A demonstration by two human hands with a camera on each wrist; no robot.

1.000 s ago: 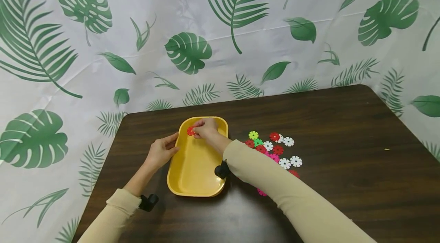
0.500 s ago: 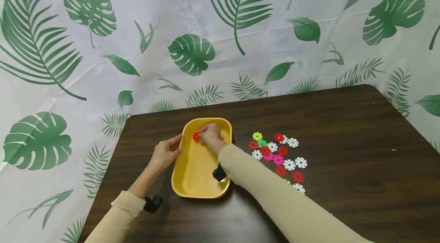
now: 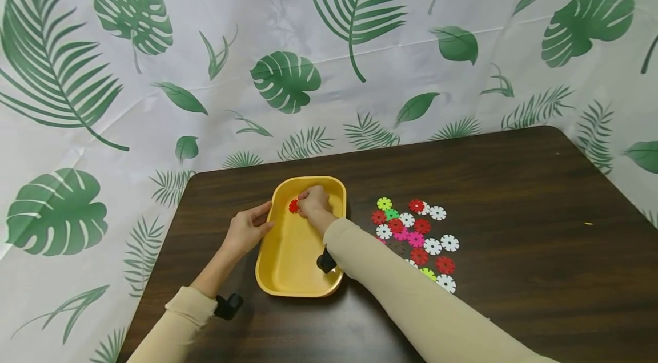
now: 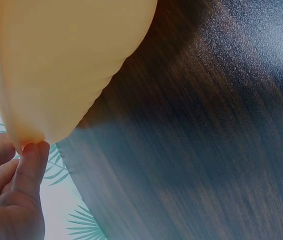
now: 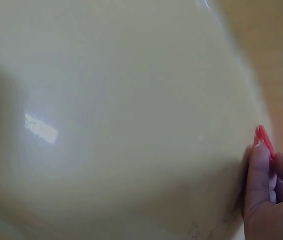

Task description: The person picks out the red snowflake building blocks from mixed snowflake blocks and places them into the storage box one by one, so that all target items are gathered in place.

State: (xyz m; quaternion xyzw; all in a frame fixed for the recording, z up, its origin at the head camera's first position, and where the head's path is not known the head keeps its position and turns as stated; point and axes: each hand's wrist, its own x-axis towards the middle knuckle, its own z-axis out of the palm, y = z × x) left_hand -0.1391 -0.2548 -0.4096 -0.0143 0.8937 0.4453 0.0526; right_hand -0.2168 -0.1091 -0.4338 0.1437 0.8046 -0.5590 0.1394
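Note:
A yellow plastic tray [image 3: 295,260] with rounded corners lies on the dark wooden table. My left hand [image 3: 248,230] pinches its left rim between thumb and fingers, as the left wrist view shows from below the tray wall [image 4: 71,65]. Inside the tray's far end, my right hand [image 3: 315,202] holds a red notched plastic disc [image 3: 293,206] between thumb and fingertips. In the right wrist view the red disc [image 5: 264,141] appears nearly edge-on, close to the tray's wall. The fingers of the right hand are partly hidden in the head view.
To the right of the tray lies a loose spread of notched discs [image 3: 415,238] in red, white, pink, green and yellow, some overlapping. My right forearm [image 3: 406,289] hides part of them. A leaf-patterned cloth [image 3: 329,95] hangs behind the table [image 3: 514,209].
The head view has shifted slightly. My right hand and the red disc have moved a little toward me inside the tray. The left hand keeps its hold on the rim.

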